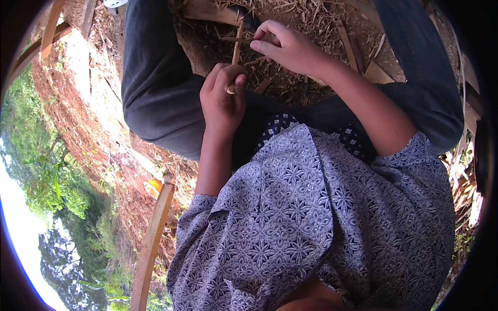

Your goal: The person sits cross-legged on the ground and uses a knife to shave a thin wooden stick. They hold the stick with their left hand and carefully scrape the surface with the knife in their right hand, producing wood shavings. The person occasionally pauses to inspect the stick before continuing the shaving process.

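Note:
My left hand (224, 93) is closed around a narrow wooden stick (237, 47), which points away from me over the ground between my legs. A small pale bit shows at the fist's thumb side; I cannot tell if it is the stick's lower end. My right hand (288, 47) grips a knife with a thin dark blade (236, 39), its handle hidden by the fingers. The blade points left and crosses the stick above my left fist. Just past the stick's far end lies a thick piece of wood (210, 11).
Shavings and wood scraps (301, 15) litter the soil between my bent legs. A flat offcut (377, 73) lies by my right knee. Wooden posts (153, 249) stand at the left, before a reddish dirt slope (124, 207) and green plants (57, 181).

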`<state>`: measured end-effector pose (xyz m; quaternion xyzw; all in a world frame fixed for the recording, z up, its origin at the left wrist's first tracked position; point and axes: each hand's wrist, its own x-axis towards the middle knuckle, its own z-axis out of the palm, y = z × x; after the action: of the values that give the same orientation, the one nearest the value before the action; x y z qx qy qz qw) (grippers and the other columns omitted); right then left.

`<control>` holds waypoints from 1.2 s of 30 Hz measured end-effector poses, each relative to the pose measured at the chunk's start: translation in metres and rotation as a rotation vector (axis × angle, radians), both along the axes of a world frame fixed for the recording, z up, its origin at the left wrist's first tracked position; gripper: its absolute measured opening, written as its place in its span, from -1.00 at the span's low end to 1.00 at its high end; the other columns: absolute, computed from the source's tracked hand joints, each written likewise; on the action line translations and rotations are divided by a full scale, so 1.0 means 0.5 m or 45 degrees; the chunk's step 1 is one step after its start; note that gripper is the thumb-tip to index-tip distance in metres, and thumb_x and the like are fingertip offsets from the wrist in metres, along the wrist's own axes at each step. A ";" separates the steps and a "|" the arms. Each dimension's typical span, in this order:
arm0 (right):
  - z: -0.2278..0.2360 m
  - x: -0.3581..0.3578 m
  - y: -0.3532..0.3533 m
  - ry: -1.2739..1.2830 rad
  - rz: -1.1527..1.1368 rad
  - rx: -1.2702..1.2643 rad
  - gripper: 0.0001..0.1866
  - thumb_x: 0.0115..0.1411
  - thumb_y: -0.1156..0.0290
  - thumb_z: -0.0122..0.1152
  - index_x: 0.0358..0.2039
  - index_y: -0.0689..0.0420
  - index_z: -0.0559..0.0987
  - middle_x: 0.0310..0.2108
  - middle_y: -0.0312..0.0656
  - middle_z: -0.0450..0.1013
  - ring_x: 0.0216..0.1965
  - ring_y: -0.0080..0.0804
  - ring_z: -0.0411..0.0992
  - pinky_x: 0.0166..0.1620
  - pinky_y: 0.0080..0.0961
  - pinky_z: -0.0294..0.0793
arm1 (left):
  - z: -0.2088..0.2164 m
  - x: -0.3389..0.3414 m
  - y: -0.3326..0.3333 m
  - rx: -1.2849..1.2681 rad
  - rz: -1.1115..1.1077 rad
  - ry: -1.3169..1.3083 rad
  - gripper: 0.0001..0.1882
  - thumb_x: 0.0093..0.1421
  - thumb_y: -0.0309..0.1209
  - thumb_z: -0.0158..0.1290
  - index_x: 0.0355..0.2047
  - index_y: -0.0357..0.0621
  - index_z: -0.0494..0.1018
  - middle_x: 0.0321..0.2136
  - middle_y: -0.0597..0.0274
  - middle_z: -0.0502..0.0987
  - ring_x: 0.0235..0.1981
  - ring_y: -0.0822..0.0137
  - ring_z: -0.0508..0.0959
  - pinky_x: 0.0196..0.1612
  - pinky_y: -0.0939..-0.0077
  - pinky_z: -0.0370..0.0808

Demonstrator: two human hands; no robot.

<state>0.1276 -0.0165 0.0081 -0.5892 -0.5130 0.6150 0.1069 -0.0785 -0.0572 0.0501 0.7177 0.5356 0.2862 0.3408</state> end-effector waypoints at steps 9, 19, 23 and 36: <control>-0.029 0.010 -0.008 0.005 0.008 0.255 -0.67 0.30 0.03 0.27 -0.29 0.05 0.57 -0.63 -0.30 0.41 -0.60 -0.51 0.36 -0.45 -0.40 0.32 | 0.000 0.008 -0.003 0.054 -0.169 0.080 -0.96 0.33 -0.58 0.00 -0.30 -0.20 0.41 -0.45 0.09 0.45 -0.47 0.09 0.51 -0.39 0.34 0.45; -0.088 -0.010 0.008 0.024 -0.015 0.383 -0.66 0.34 0.03 0.24 -0.27 0.08 0.53 -0.56 -0.30 0.44 -0.52 -0.57 0.38 -0.38 -0.46 0.37 | 0.003 0.008 0.000 0.005 -0.044 0.047 -0.94 0.33 -0.58 -0.02 -0.32 -0.20 0.41 -0.46 0.08 0.43 -0.48 0.06 0.50 -0.39 0.31 0.44; -0.165 0.015 0.008 -0.214 -0.085 0.252 -0.66 0.32 0.04 0.24 -0.26 0.08 0.55 -0.48 -0.24 0.50 -0.45 -0.42 0.48 -0.33 -0.39 0.43 | 0.005 0.015 0.005 0.035 -0.162 0.121 -0.84 0.42 -0.44 -0.06 -0.33 -0.21 0.40 -0.46 0.09 0.43 -0.47 0.09 0.51 -0.38 0.30 0.44; -0.028 -0.009 -0.016 0.069 -0.057 0.190 -0.62 0.35 -0.02 0.22 -0.18 0.08 0.56 -0.43 -0.34 0.49 -0.43 -0.63 0.38 -0.34 -0.47 0.36 | 0.009 0.018 0.002 0.016 -0.048 -0.025 -0.63 0.50 -0.22 -0.17 -0.36 -0.23 0.39 -0.50 0.07 0.39 -0.50 0.12 0.45 -0.38 0.31 0.37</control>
<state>0.1234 -0.0248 -0.0060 -0.5741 -0.5409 0.5884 0.1780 -0.0695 -0.0563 0.0548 0.7268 0.5169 0.2901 0.3470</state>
